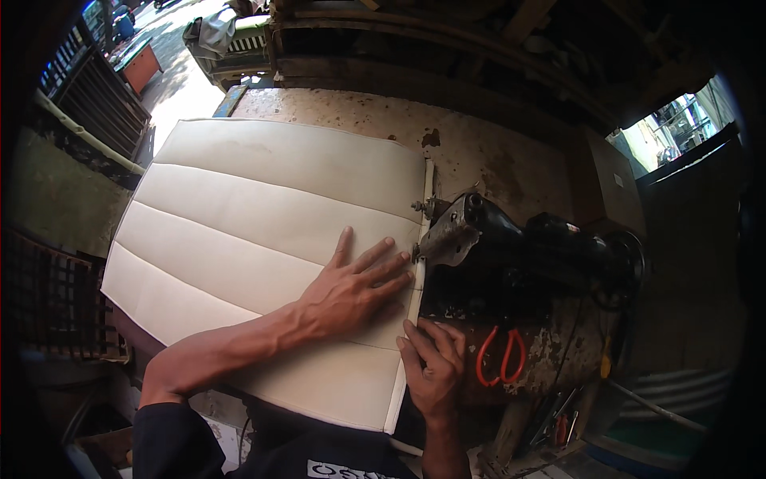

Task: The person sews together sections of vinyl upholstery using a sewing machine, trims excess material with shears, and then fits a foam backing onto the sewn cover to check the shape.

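A cream quilted panel (223, 188) with stitched channels and a piped right edge lies on a worn worktable (335, 108). That edge passes under the presser foot of a black sewing machine (519, 247). My left hand (343, 291) rests flat on the panel with fingers spread, just left of the foot. Below it, my right hand (431, 367) pinches the piped edge between thumb and fingers at the panel's right side.
Red-handled scissors (487, 375) hang at the table's front, right of my hands, with a few tools (562, 427) lower down. Dark timber shelving (447, 40) spans the back. A barred gate (96, 104) stands at upper left beside a sunlit street.
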Tool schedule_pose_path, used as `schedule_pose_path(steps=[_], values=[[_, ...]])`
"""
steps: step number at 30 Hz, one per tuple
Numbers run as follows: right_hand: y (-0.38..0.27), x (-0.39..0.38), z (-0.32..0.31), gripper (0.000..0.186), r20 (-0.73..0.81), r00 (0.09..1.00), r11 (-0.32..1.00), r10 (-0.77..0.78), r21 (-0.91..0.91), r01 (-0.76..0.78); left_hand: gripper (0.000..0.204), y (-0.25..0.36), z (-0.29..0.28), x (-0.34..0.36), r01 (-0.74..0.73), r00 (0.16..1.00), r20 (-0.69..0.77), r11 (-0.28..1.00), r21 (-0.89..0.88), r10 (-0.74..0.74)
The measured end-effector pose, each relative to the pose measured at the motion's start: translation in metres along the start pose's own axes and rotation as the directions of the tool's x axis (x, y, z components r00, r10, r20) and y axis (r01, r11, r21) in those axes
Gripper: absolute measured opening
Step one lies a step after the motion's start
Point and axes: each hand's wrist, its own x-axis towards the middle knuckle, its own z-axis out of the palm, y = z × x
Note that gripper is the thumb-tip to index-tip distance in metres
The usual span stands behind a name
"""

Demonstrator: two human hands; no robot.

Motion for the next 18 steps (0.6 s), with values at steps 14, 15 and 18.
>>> schedule_pose_path(steps=[14,15,18], values=[[0.001,0.002,-0.002,0.03,0.006,1.0,0.998,0.013,0.054,-0.013,0.059,0.017,-0.003,-0.01,0.067,0.997,0.055,0.994,-0.088,-0.062],[0.0,-0.003,-0.001,0.03,0.011,1.0,0.998,0.026,0.057,-0.027,0.059,0.014,-0.001,-0.01,0.074,0.997,0.044,0.993,-0.095,-0.07],[0.004,-0.001,-0.002,0.029,-0.003,1.0,0.997,0.006,0.082,-0.005,0.059,0.012,0.002,-0.005,0.051,0.999,0.018,0.995,-0.082,-0.05]])
